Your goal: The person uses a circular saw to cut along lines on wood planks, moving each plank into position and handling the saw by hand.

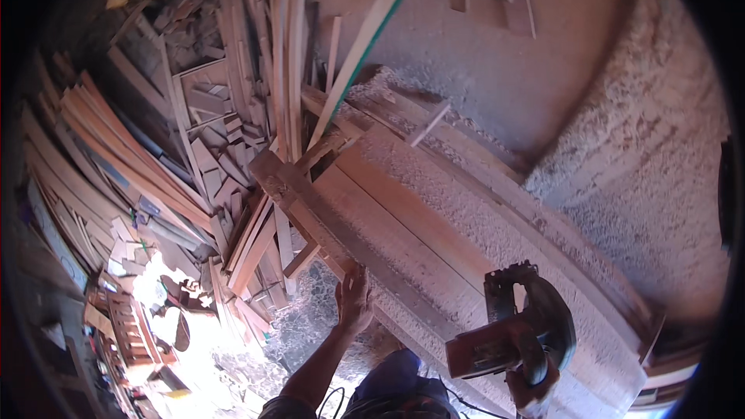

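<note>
A long wooden beam lies along the near edge of a sawdust-covered workbench. My left hand is closed over the beam's near edge, its fingertips partly hidden. At the lower right, my right hand is wrapped round the handle of a dark circular saw. The saw rests over the dusty boards, its rounded guard to the right and its motor housing to the left. Its blade cannot be seen.
Long wood strips lean upright beyond the bench, near a pale green-edged board. Offcuts and stacked planks fill the left. A sawdust heap rises at the right. A small stick lies across the bench's far side.
</note>
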Tool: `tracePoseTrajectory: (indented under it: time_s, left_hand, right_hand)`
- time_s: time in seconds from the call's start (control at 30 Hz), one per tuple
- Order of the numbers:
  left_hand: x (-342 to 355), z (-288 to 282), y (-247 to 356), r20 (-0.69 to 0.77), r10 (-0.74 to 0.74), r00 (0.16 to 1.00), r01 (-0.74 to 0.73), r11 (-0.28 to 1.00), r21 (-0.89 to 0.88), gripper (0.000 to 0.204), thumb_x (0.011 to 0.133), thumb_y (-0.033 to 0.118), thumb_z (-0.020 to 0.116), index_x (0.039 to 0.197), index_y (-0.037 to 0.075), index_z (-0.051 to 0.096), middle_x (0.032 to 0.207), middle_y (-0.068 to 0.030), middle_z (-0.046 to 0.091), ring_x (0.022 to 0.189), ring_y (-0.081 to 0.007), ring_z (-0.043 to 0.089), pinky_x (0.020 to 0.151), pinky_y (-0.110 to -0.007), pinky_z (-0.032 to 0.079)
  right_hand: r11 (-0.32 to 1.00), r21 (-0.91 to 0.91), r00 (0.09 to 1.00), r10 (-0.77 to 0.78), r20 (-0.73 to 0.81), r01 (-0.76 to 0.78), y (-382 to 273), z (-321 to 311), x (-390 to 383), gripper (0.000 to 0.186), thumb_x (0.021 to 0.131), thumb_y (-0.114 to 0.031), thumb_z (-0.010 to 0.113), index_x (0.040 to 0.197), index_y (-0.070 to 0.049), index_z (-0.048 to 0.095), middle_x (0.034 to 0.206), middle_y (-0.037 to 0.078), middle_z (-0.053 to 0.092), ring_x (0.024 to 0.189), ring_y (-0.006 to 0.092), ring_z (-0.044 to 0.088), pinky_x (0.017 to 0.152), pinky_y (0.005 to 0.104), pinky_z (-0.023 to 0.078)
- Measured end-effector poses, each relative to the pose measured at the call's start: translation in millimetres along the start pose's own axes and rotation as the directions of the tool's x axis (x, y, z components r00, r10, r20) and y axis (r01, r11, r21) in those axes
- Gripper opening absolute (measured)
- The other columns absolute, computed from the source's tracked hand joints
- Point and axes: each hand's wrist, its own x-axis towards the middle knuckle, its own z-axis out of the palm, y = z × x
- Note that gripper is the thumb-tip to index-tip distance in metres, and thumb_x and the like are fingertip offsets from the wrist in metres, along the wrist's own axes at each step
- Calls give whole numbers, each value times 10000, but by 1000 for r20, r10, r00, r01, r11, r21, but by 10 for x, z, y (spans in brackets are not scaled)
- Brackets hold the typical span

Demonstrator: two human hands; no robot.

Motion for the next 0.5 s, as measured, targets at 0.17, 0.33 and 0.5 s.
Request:
tracePoseTrajectory:
  time_s: [0.17, 0.33, 0.5]
  left_hand:
    - [-34, 263, 67, -59, -18, 998, 16, 999, -30, 733, 1023, 260, 580, 1640, 52, 243, 1644, -211, 345, 1509, -429, 289, 1193, -583, 249]
    - [-347, 516, 22, -145, -150, 978, 131, 982, -133, 795, 1074, 577, 368, 1653, 57, 203, 1685, -223, 247, 1553, -444, 209, 1258, -546, 179]
    - [-977, 761, 428, 368, -636, 678, 626, 237, -743, 823, 1057, 666, 306, 1604, 50, 306, 1544, -191, 440, 1397, -375, 434, 1191, -529, 325]
  right_hand:
    - [942, 235, 967, 254, -29, -240, -79, -601, -622, 566, 662, -64, 669, 1217, 48, 662, 704, 1, 616, 557, 62, 520, 514, 256, 389]
    - [857, 334, 871, 463, -165, -393, 259, -1009, -1497, 585, 689, -91, 700, 1246, 81, 645, 597, -28, 544, 452, 51, 469, 424, 238, 321]
    - [796, 466, 770, 556, -313, -385, -95, -1204, -2036, 533, 712, -61, 745, 1226, 56, 668, 632, -19, 561, 491, 69, 507, 449, 247, 367]
